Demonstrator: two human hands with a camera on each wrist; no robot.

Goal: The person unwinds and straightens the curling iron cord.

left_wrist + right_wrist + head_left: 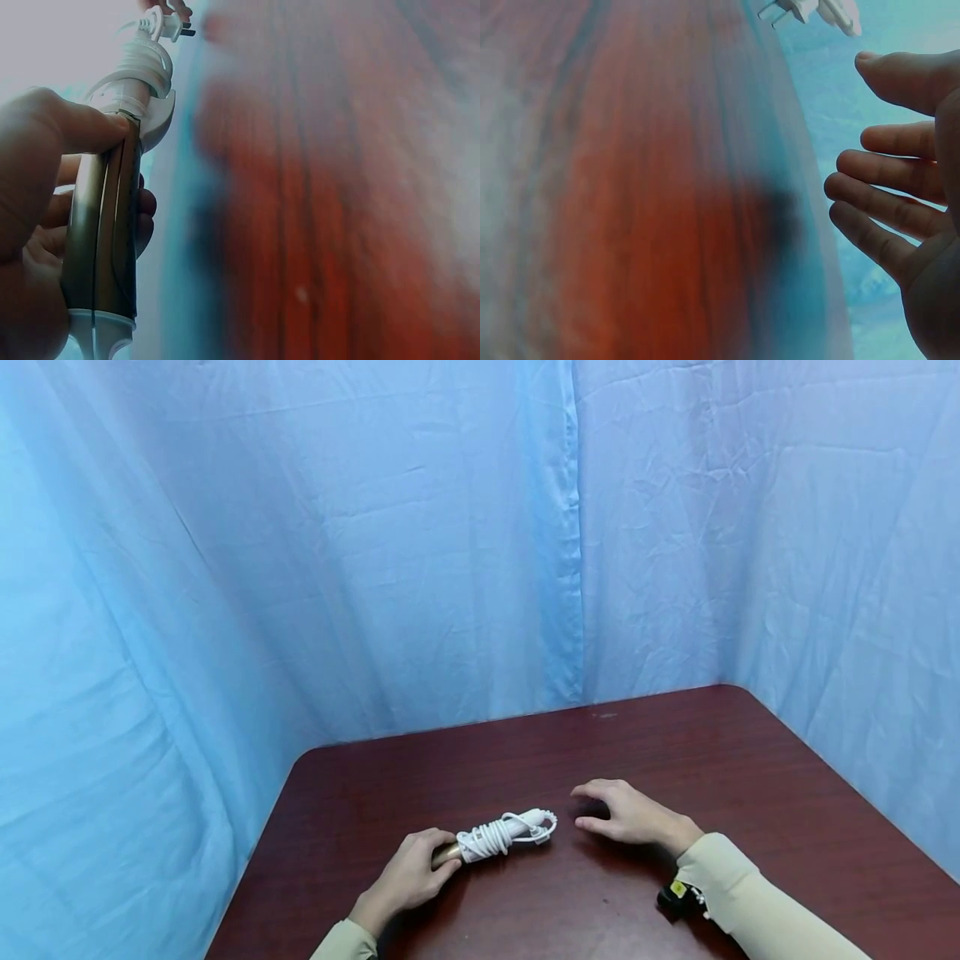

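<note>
While the left hand curled its fingers and thumb round the bronze-coloured barrel of a curling iron, the tool lay across the near part of the dark red wooden table, its white end pointing toward the right hand. A white cord was wound in tight loops round the iron's upper half, and its two-pin plug stuck out at the far end, just beside the right hand's fingertips but apart from them. That hand hovered over the tabletop with fingers loosely spread and held nothing. In the left wrist view the thumb pressed against the barrel near the cord coils. Blue cloth hung behind the table.
</note>
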